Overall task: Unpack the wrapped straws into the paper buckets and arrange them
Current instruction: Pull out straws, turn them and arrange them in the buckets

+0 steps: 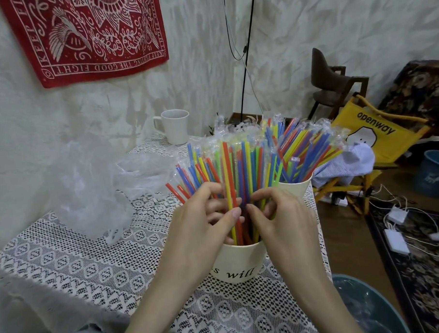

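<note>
Head view — grip: left hand (200, 217) and right hand (278, 219) curl round the straws (235, 180), fingertips nearly meeting.
Straws: upright in the near paper bucket (239, 262), fanning outward.
Axis: vertical — both hands equally near.
Beyond: second bucket (296, 188) holds wrapped straws; empty plastic bag (96, 194) lies left.

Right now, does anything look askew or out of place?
Mildly: the straws in the near paper bucket splay outward unevenly, and a crumpled clear plastic bag lies loose on the table.
</note>
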